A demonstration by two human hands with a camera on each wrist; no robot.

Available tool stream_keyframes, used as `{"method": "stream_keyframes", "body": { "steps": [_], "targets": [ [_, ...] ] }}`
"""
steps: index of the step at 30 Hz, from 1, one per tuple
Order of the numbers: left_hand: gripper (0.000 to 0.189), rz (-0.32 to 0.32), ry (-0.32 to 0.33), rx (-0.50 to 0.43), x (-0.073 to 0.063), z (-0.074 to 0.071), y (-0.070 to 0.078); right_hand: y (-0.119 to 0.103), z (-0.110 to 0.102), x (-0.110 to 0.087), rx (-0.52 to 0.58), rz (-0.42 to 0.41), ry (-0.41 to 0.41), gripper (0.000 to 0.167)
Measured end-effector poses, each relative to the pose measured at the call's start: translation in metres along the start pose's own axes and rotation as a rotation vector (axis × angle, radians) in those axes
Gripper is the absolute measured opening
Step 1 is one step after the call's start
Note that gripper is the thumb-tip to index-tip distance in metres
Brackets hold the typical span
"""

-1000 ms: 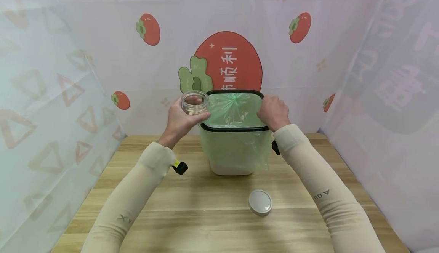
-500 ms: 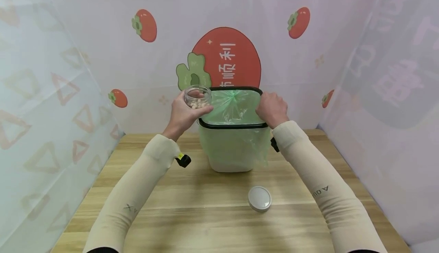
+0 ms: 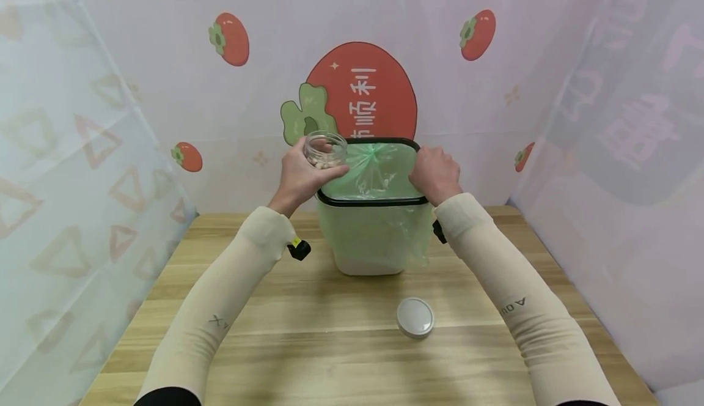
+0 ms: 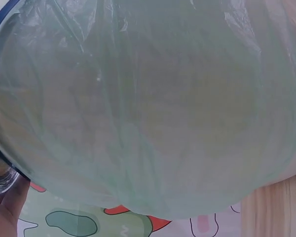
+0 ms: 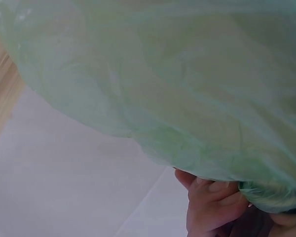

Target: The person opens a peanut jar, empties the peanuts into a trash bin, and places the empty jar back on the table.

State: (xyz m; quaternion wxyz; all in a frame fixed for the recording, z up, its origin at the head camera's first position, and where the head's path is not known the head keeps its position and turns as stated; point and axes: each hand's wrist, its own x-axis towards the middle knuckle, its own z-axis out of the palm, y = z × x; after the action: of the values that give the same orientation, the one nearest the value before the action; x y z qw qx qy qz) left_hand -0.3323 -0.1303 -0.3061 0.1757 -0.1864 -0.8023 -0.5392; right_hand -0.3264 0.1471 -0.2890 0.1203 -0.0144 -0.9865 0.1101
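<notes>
My left hand (image 3: 304, 178) grips a clear open jar (image 3: 326, 151) with small pale pieces in its bottom, at the left rim of the bin. The jar stands slightly tilted at most. In the left wrist view, part of the jar (image 4: 2, 178) shows at the left edge. A pale trash can (image 3: 368, 241) lined with a thin green bag (image 3: 379, 173) stands upright on the table. Its right rim is where my right hand (image 3: 438, 175) holds on, fingers curled. The right wrist view shows those fingers (image 5: 207, 205) beside the bunched bag.
A round silver-grey lid (image 3: 415, 317) lies on the wooden table (image 3: 330, 351) in front of the can. Pale printed cloth walls (image 3: 137, 27) enclose the table at the back and both sides.
My left hand has moved right with the jar, which now overlaps the can's left rim. My right hand keeps its hold on the rim. The view has tilted slightly.
</notes>
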Motion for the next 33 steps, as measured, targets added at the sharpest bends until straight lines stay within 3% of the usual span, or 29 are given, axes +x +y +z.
{"method": "stream_keyframes", "body": {
  "steps": [12,22,33],
  "targets": [
    [0.067,0.063,0.004,0.069,0.006,0.012,-0.001,0.000,0.001,0.000,-0.006,0.011,-0.001,0.019],
    [0.069,0.070,-0.006,0.140,0.013,0.016,0.003,-0.001,0.001,-0.001,-0.013,0.002,-0.001,0.020],
    [0.074,0.152,-0.005,0.251,0.025,0.020,0.003,-0.002,0.003,0.001,-0.007,0.006,0.005,0.019]
  ]
}}
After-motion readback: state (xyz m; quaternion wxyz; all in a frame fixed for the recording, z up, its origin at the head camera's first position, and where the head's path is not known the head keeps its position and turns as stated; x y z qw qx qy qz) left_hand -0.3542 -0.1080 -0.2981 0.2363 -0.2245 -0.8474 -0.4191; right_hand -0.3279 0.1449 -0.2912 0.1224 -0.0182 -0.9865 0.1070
